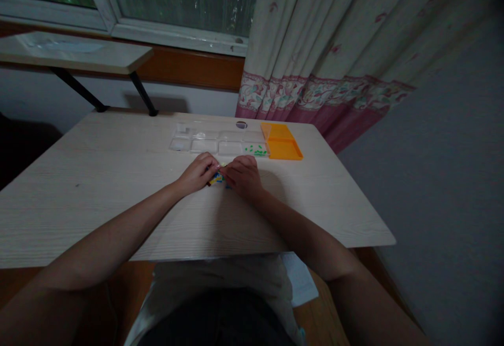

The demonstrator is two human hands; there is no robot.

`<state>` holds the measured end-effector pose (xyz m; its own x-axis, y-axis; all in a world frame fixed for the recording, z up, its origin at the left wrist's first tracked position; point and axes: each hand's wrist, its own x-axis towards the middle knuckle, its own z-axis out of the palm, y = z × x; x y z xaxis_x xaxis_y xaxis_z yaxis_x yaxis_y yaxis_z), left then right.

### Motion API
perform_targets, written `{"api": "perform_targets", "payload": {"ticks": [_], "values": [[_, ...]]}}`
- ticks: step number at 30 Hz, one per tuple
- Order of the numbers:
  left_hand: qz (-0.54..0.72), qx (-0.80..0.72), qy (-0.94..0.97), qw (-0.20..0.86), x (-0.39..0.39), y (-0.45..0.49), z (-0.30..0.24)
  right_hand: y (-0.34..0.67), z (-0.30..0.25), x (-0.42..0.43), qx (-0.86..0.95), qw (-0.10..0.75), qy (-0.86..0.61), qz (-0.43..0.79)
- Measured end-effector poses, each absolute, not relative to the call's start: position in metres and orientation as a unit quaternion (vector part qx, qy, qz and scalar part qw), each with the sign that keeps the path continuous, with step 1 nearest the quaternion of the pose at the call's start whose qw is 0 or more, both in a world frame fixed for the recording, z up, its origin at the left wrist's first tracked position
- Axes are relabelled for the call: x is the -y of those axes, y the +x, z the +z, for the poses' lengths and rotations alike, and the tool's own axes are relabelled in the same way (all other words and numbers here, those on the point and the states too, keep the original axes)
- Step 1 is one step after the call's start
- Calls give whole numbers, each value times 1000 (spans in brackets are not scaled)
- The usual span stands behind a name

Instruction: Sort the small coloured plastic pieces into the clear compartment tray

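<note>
A small pile of tiny coloured pieces (pixel 216 179), yellow, blue, green and dark, lies on the table between my hands. My left hand (pixel 199 171) is at the pile's left side, its fingers bent and drawn together with the thumb. From the right, my right hand (pixel 243 176) reaches over the pile with curled fingers, and the fingertips of both hands nearly meet. Whatever they pinch is too small or hidden to make out. Just beyond the hands lies a clear plastic compartment tray (pixel 218 154). Its front right compartment holds several small green pieces (pixel 258 151).
An open orange plastic case (pixel 283 149) lies against the tray's right end. The pale wooden table (pixel 118 188) carries a raised shelf (pixel 118 58) on black legs at the back left. A floral curtain (pixel 299 62) and a window stand behind; a wall borders the right.
</note>
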<state>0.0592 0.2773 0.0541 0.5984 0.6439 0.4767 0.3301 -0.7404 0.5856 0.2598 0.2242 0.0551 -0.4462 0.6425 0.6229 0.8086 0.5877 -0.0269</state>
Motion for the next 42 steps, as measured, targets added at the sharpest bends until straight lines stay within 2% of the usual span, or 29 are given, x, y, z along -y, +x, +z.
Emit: {"api": "perform_targets", "payload": {"ticks": [21,25,32,42], "values": [[349,-300,861,217,-278,59,54,261,55,-225,839,300,-432,-138],[355,-310,857,209,-280,58,51,278,61,-236,802,321,-489,-123],[352,-312,859,202,-280,57,49,349,54,-265,624,400,-659,-132],[354,-312,856,210,-279,58,51,353,42,-272,603,358,-706,-101]]}}
